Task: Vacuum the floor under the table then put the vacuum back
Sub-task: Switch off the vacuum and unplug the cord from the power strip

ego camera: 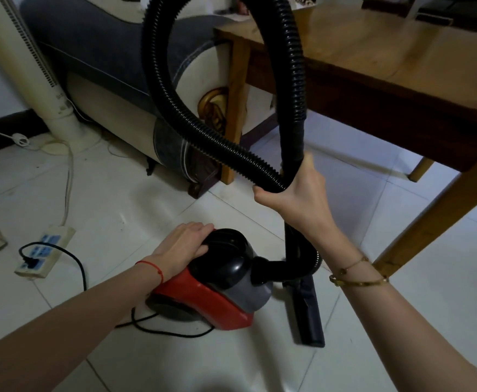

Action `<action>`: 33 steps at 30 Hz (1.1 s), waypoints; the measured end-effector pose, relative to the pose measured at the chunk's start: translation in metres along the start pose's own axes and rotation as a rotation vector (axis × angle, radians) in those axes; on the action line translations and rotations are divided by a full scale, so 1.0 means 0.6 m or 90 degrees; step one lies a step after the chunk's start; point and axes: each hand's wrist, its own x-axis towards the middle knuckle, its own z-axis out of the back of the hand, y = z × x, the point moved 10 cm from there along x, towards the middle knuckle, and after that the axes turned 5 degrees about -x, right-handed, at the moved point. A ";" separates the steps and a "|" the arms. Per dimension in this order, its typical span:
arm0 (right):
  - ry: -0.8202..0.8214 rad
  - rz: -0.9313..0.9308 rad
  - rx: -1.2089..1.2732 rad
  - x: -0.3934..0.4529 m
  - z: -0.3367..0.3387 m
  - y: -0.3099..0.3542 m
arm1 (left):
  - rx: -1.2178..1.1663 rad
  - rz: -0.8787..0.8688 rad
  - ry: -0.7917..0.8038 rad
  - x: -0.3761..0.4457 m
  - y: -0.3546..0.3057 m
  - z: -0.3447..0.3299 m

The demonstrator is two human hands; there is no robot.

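A red and black canister vacuum (217,290) sits on the white tiled floor in front of me. My left hand (185,244) rests on its black top, fingers laid over the dome. My right hand (296,190) grips the black ribbed hose (158,80) where two parts of its loop meet, with the loop arching high above. The black wand runs down from that hand to the floor nozzle (310,315), which lies on the tiles right of the vacuum. The wooden table (387,60) stands at the right.
A grey and cream sofa (104,58) stands behind the vacuum. A white tower fan (33,66) is at the left. A power strip (44,253) with the vacuum's black cord (73,258) plugged in lies on the floor at the left. Table legs (429,216) stand at right.
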 end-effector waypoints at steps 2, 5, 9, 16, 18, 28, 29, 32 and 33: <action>0.007 0.020 0.026 0.029 -0.017 0.026 | 0.013 0.027 -0.006 0.004 0.030 0.033; 0.024 0.052 0.066 0.071 -0.046 0.069 | 0.036 0.072 -0.027 0.009 0.083 0.084; 0.064 0.067 0.089 0.130 -0.095 0.118 | 0.049 0.111 -0.043 0.005 0.147 0.151; 0.085 0.102 0.108 0.228 -0.179 0.182 | 0.013 0.156 -0.075 0.026 0.260 0.217; 0.091 0.102 0.102 0.253 -0.208 0.172 | -0.006 0.166 -0.084 0.036 0.287 0.209; 0.130 0.089 0.085 0.345 -0.329 0.087 | -0.083 0.215 -0.071 0.095 0.381 0.110; 0.136 0.089 0.076 0.351 -0.335 0.082 | -0.083 0.220 -0.068 0.099 0.382 0.104; 0.146 0.092 0.054 0.364 -0.351 0.068 | -0.081 0.231 -0.057 0.113 0.386 0.092; 0.144 0.095 0.047 0.367 -0.355 0.066 | -0.067 0.230 -0.053 0.119 0.387 0.090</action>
